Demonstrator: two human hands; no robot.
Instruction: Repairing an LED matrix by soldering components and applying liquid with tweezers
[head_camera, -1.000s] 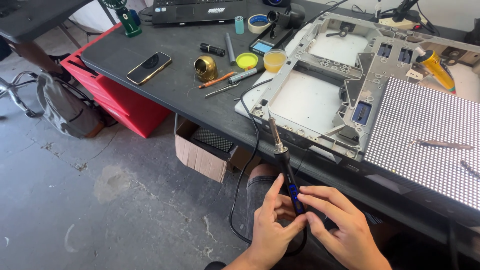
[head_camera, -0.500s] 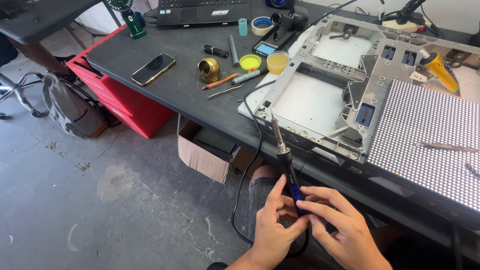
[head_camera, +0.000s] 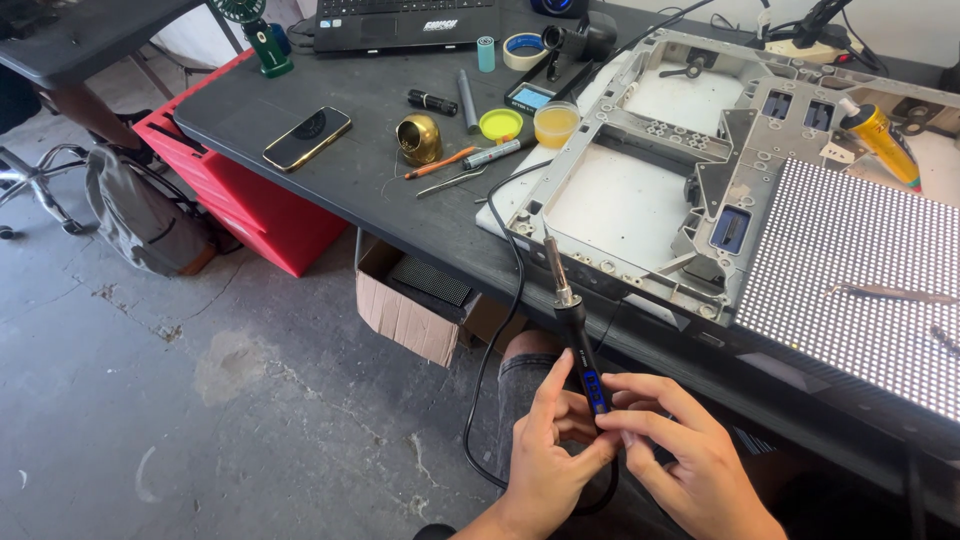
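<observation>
Both my hands hold a black soldering iron (head_camera: 572, 325) upright in front of the table edge, tip pointing up toward the grey metal panel frame (head_camera: 640, 130). My left hand (head_camera: 545, 460) wraps the lower handle from the left. My right hand (head_camera: 680, 455) pinches the handle from the right, near its small blue display. The iron's black cable (head_camera: 505, 330) loops down from the table and back up to my hands. A dotted LED panel (head_camera: 850, 260) lies face up to the right of the frame.
On the black table (head_camera: 350, 170) lie a phone (head_camera: 307, 137), a brass tip-cleaner holder (head_camera: 419, 139), pens, tweezers, a yellow lid, a small jar, tape, a laptop and a yellow tube (head_camera: 880, 135). Below stand a cardboard box (head_camera: 410, 305), a red crate (head_camera: 250, 200) and a grey backpack (head_camera: 140, 215).
The view has shifted slightly; my hands and the soldering iron stay almost where they were, with my fingers adjusting a little around the handle.
</observation>
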